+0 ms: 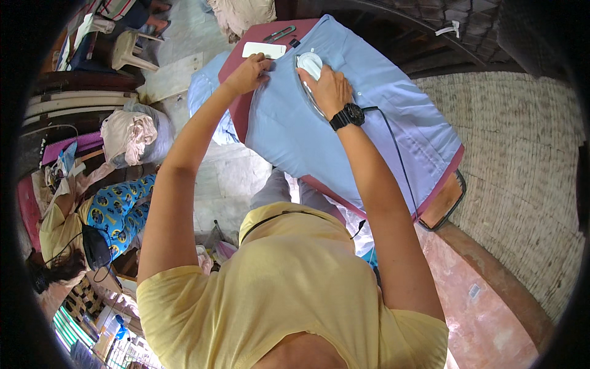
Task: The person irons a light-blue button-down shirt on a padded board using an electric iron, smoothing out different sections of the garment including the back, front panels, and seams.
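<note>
A light-blue garment (279,126) is spread over a maroon-covered ironing board (252,35). My right hand (332,91), with a black watch at its wrist, is wrapped round the handle of a white iron (310,63) resting on the cloth. At the garment's left edge, my left hand (247,75) has its fingers curled in and appears to pinch the cloth; the fingertips are partly hidden. Just beyond those fingers lies a white flat phone-like rectangle (264,50). A dark-green clip-shaped object (279,34) lies farther off, near the board's far edge.
The iron's dark cord (396,147) runs down across the cloth on the right. A black metal frame (453,203) juts from the board's near right corner. Bundled clothes (132,135), a plastic stool (130,52) and another person (92,215) are at left.
</note>
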A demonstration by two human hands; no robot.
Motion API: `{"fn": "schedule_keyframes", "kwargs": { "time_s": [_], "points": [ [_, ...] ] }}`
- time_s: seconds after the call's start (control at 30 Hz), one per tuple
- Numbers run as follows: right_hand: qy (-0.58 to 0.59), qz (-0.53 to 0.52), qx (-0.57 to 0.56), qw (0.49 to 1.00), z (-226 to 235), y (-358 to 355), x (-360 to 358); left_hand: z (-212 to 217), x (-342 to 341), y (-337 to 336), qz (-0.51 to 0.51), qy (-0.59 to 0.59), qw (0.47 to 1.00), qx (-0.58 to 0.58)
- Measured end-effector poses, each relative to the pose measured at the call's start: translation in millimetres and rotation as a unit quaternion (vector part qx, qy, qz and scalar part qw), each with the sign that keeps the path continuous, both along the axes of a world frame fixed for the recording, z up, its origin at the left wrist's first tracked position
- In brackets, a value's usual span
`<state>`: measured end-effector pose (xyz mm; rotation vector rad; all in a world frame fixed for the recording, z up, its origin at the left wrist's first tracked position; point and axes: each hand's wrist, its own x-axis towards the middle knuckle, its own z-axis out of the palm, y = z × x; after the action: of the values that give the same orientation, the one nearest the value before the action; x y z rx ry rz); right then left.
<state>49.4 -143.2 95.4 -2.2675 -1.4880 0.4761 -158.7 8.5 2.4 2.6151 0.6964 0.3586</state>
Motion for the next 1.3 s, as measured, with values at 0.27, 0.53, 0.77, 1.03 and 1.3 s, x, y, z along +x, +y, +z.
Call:
{"fn": "schedule_keyframes", "kwargs": {
  "time_s": [0.27,0.53,0.77,1.03,1.3],
  "points": [
    [-0.004,0.002,0.009,1.000,-1,4,-3,-44,-10,14,0.156,-0.201,0.850,-0.461],
    [-0.027,0.000,0.010,1.000,-7,7,-7,-49,4,-12,0.369,-0.161,0.890,-0.216],
    [-0.007,0.045,-0.006,0.999,-6,4,-8,-36,-1,-12,0.425,-0.101,0.857,-0.274],
    [-0.021,0.145,0.009,0.989,-11,21,-28,-53,-21,-3,0.366,-0.287,0.753,-0.466],
    [-0.037,0.132,0.003,0.991,-15,31,-33,-48,-53,-112,0.392,-0.163,0.885,-0.193]
  ]
}}
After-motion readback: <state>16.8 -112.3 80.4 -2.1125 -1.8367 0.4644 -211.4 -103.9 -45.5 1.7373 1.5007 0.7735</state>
